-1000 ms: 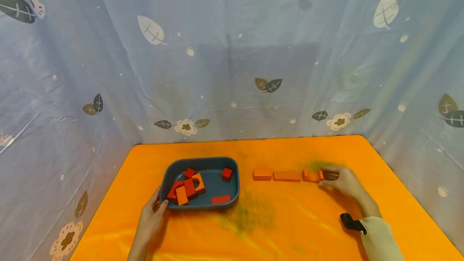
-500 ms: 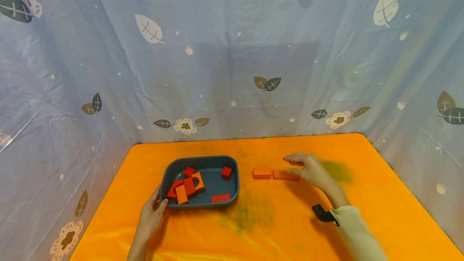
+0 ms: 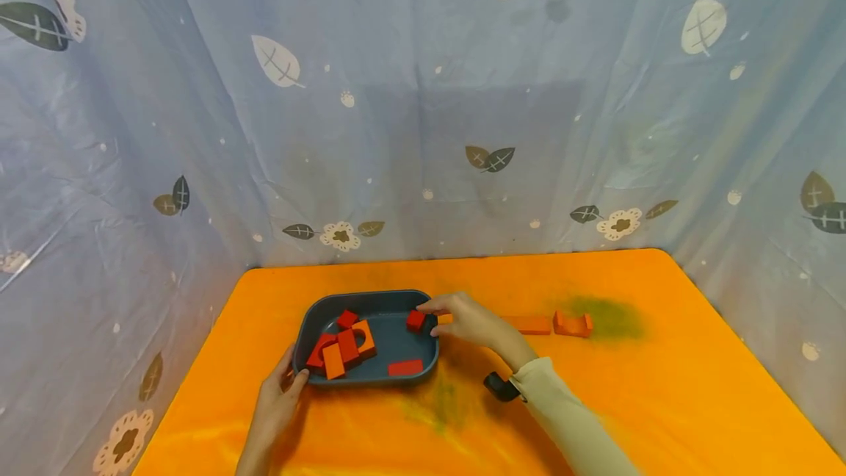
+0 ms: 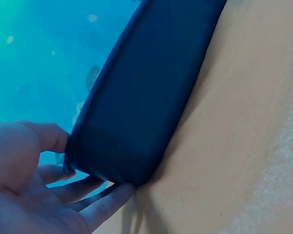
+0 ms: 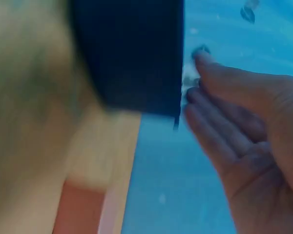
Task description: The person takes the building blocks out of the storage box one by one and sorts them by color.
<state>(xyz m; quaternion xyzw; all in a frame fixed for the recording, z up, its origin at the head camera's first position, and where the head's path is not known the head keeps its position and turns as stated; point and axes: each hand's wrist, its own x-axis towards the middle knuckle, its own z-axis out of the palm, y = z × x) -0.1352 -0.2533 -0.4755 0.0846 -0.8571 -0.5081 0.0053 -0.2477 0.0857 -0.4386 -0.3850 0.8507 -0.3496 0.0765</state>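
A dark grey-blue tray [image 3: 366,384] of toy blocks stands on the left side of the table in the head view. My left hand [image 3: 276,397] grips its near left corner, thumb at the rim [image 4: 71,146] and fingers against the outer wall. My right hand [image 3: 472,325] is over the tray's right edge with its fingertips close to a red cube [image 3: 416,321]. The right wrist view shows those fingers loosely extended and nothing between them. Partly hidden behind the right hand is an orange block [image 3: 446,319]. Right of it lie a long orange block [image 3: 532,325] and a notched orange block [image 3: 572,325].
Inside the tray are a flat red block [image 3: 405,367], a small red cube [image 3: 346,319], and a heap of red and orange blocks [image 3: 333,361]. Patterned blue curtains [image 3: 423,131] hang around the orange-covered table [image 3: 568,395].
The right hand has let go of the notched orange block at the right end of the row. It has moved left across the table to the tray. My left hand stays at the tray's corner.
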